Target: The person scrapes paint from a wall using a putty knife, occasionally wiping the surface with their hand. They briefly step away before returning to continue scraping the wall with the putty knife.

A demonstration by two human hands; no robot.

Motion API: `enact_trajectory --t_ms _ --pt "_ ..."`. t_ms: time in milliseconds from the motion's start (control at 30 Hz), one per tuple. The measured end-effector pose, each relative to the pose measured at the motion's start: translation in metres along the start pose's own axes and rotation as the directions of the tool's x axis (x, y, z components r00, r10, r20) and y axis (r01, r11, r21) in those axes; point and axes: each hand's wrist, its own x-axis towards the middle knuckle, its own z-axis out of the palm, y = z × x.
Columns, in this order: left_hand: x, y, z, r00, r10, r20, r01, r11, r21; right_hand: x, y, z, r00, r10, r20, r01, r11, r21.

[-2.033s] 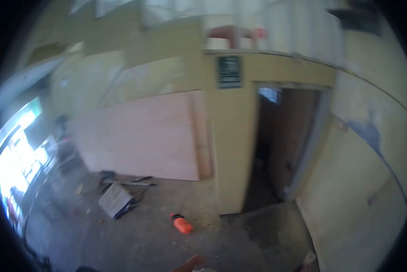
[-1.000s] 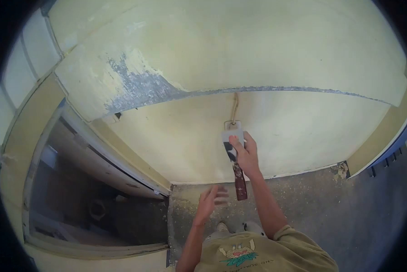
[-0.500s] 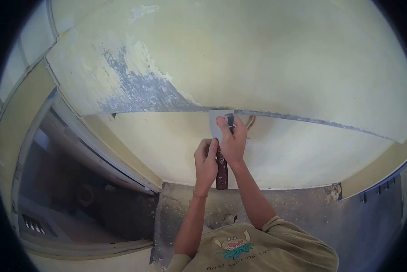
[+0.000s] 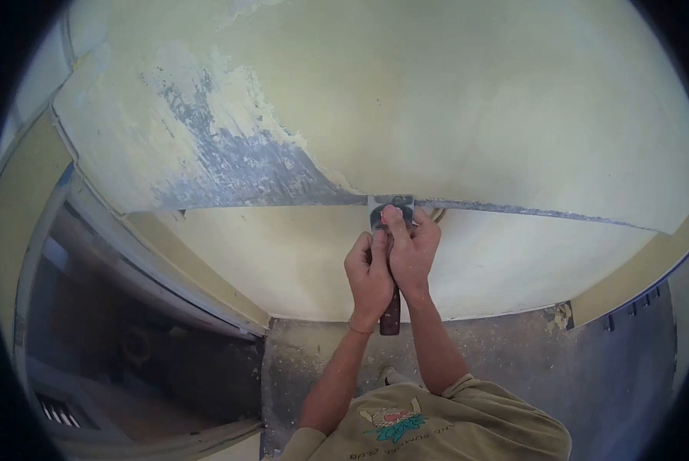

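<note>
scraper (image 4: 391, 211) on wall (image 4: 475, 100), doorway (image 4: 129, 338) left

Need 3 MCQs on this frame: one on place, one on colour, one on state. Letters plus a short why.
1. Where does the blade of the metal scraper with the dark red-brown handle sit?
A. on the floor
B. at the grey scraped line on the pale yellow wall
C. inside the doorway

2. What colour is the bare patch on the wall where paint is gone?
A. grey-blue
B. red
C. green

3. How is the scraper held?
A. left hand alone
B. lying loose
C. both hands wrapped on it

Key: 1 B, the blade meets the line above the hands. 2 A, the stripped patch shows grey-blue. 3 C, the left hand and right hand both grip it.
</note>
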Motion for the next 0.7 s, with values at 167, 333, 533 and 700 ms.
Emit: enact_trajectory --t_ms 167,333,533,700 --pt "0.001 0.004 0.005 1.0 -0.018 -0.005 0.018 0.999 -0.046 0.0 -0.009 0.003 0.999 0.038 -0.022 -0.036 0.995 0.097" --pt "0.004 0.001 0.008 1.0 -0.02 -0.021 0.018 0.994 -0.104 0.004 -0.006 0.001 1.0 0.007 -0.029 -0.006 1.0 0.025" --pt "0.004 -0.007 0.016 0.995 -0.095 -0.03 0.087 0.975 -0.206 0.004 -0.004 -0.009 0.998 -0.054 -0.016 0.051 0.991 -0.126" --pt "0.007 -0.002 0.014 0.995 -0.098 0.021 0.099 0.986 -0.132 0.009 -0.019 -0.003 0.999 -0.01 -0.041 0.007 0.998 -0.065"
